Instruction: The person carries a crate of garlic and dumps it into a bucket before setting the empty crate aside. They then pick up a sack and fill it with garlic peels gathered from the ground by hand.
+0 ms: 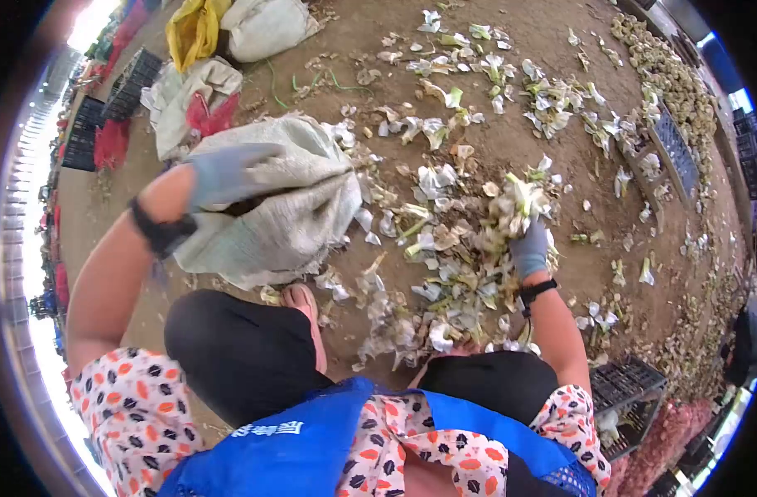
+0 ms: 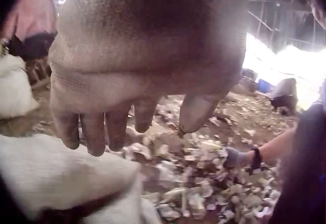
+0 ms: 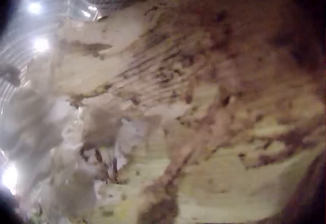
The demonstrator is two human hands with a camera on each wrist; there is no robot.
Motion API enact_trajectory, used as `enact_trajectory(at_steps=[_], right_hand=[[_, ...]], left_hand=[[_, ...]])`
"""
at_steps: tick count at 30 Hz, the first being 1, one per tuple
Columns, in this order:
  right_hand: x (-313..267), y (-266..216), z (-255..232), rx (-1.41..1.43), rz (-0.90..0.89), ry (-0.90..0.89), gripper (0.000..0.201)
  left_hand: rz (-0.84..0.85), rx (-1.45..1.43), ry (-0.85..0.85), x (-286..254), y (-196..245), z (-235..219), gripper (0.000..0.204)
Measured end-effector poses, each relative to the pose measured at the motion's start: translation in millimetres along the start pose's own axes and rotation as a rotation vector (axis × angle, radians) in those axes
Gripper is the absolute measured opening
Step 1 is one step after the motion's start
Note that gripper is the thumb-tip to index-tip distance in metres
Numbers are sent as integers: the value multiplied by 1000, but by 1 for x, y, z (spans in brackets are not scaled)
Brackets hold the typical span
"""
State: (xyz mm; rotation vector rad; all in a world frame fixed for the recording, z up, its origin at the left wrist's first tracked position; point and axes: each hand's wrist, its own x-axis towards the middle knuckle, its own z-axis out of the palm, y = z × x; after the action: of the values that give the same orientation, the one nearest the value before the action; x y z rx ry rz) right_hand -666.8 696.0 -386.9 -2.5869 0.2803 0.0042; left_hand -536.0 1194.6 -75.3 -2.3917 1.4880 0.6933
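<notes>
My left hand (image 1: 233, 172), in a grey glove, is over a whitish woven sack (image 1: 267, 236) lying on the ground with its mouth partly gaping. In the left wrist view the fingers (image 2: 95, 132) and thumb point down, extended, with nothing between them. At the right, my gloved right hand (image 1: 529, 251) holds a bunch of pale, papery skins with stalks (image 1: 515, 207), like garlic skins; the bunch hides most of the fingers. Close to the lens, these dirt-streaked skins (image 3: 153, 132) fill most of the right wrist view.
Loose skins and stalks (image 1: 445, 286) litter the ground between my feet and beyond. Other sacks (image 1: 267, 29) and black crates (image 1: 134, 83) stand at the left back. A heap of pale bulbs (image 1: 672, 74), a tilted crate (image 1: 675, 153) and a black crate (image 1: 627, 381) are at the right.
</notes>
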Motion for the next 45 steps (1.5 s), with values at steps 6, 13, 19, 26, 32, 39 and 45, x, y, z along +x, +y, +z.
enact_trajectory(at_steps=[6, 13, 19, 26, 32, 39, 45], right_hand=[[53, 45, -48, 575, 169, 253, 54], [114, -97, -100, 965, -116, -211, 57], [88, -322, -113, 807, -546, -587, 67], [28, -455, -29, 437, -930, -1188, 54], [17, -487, 116, 737, -293, -1167, 44], [32, -459, 111, 577, -941, -803, 62], [84, -403, 8, 301, -1296, -185, 64]], left_hand=[[-876, -262, 482, -147, -1, 109, 65], [-1240, -1399, 1405, -148, 62, 214, 74], [-960, -2016, 1280, -120, 68, 190, 33], [-599, -1958, 917, -137, 81, 157, 45], [53, -1754, 556, -130, 53, 131, 39], [309, -1564, 442, -101, 21, 140, 48], [-397, -1693, 1121, -56, 7, 54, 54]])
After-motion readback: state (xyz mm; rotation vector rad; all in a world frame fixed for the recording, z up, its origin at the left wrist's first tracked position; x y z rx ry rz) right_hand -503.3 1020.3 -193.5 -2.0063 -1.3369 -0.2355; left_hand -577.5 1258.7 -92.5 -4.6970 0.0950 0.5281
